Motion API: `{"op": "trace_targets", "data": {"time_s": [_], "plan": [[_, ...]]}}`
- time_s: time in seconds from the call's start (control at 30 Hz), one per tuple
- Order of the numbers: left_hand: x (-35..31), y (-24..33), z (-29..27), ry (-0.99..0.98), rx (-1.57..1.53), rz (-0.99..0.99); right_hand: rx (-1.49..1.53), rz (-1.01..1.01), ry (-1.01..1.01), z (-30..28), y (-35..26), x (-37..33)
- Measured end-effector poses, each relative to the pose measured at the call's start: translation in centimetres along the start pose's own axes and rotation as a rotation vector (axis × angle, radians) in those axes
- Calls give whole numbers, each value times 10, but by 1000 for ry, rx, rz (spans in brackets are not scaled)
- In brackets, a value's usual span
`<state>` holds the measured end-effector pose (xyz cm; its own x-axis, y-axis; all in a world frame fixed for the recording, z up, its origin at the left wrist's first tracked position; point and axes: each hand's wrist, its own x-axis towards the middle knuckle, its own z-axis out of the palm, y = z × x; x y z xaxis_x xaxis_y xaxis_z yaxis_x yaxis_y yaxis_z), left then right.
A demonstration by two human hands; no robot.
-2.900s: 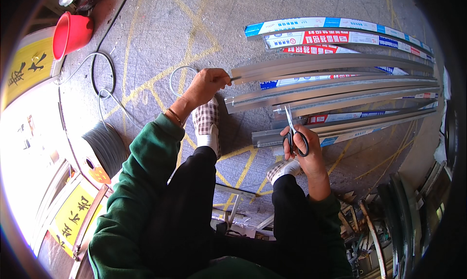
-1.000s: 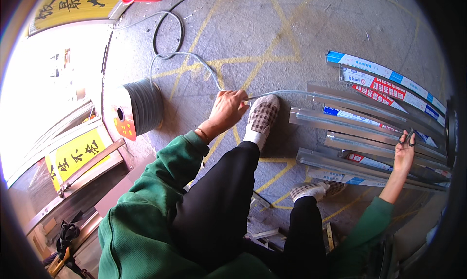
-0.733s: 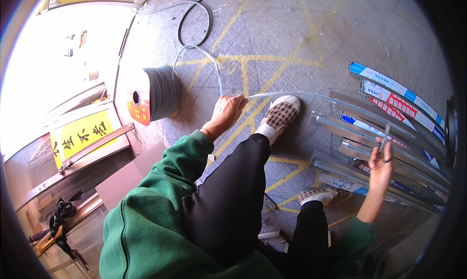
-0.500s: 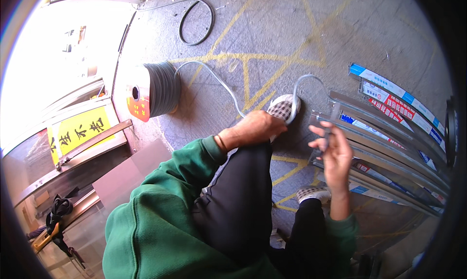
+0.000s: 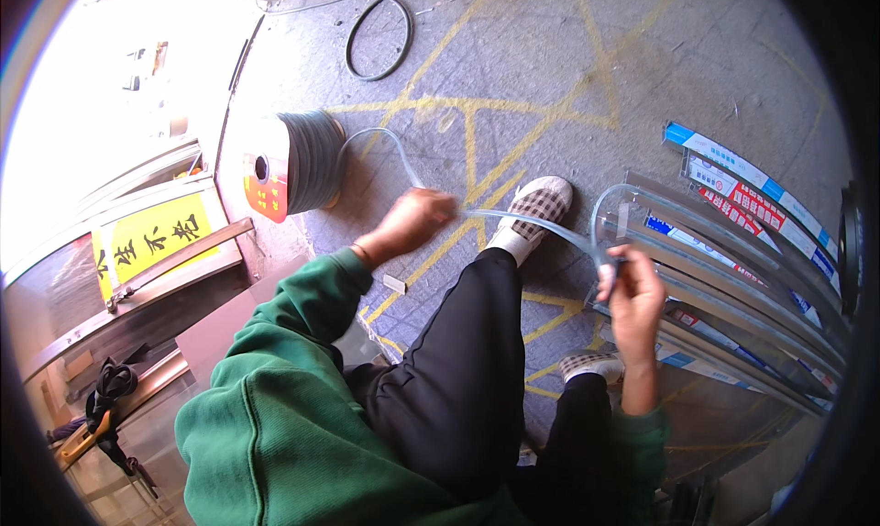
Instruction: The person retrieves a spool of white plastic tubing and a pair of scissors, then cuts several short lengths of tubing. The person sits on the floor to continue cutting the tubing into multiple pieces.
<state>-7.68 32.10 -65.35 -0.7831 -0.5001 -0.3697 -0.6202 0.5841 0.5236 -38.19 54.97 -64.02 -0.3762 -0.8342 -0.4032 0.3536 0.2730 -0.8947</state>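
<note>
A spool of clear tube [image 5: 310, 160] lies on its side on the concrete floor. From it the clear tube [image 5: 536, 225] runs through my left hand [image 5: 410, 224], which is closed on it above my left knee. The tube goes on to my right hand [image 5: 632, 292], curving up in a loop [image 5: 605, 205] just above the fingers. My right hand grips that end near my right foot; something dark shows between its fingers, too small to name. My left foot in a checked slipper [image 5: 539, 203] rests under the tube.
Long clear channel strips and flat packs with blue and red labels [image 5: 747, 242] lie on the floor at the right. A black hose coil [image 5: 378, 31] lies at the top. A yellow sign on a metal frame [image 5: 151, 246] stands at the left. Yellow lines cross the floor.
My right hand has come in from the strips at the right toward my left hand, and the tube now bends in a loop between them. My left hand has drawn back from the slipper.
</note>
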Motion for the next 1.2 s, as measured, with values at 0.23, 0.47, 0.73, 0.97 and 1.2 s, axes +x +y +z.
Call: {"op": "trace_targets", "data": {"time_s": [0.23,0.47,0.73,0.97,1.2], "plan": [[-219,-175,0,86,484,-327,-119,-184,297,-57,-24,5],[-259,-23,3,-114,-909,-1402,-99,-131,232,-45,-22,5],[-227,51,-62,-434,-1431,-1229,-141,-115,260,-48,-14,9],[-454,-112,-94,-401,356,-1346,-225,-109,469,-65,-25,7],[-460,-299,-267,931,739,-1123,45,8,-24,-1,-29,-14]]}}
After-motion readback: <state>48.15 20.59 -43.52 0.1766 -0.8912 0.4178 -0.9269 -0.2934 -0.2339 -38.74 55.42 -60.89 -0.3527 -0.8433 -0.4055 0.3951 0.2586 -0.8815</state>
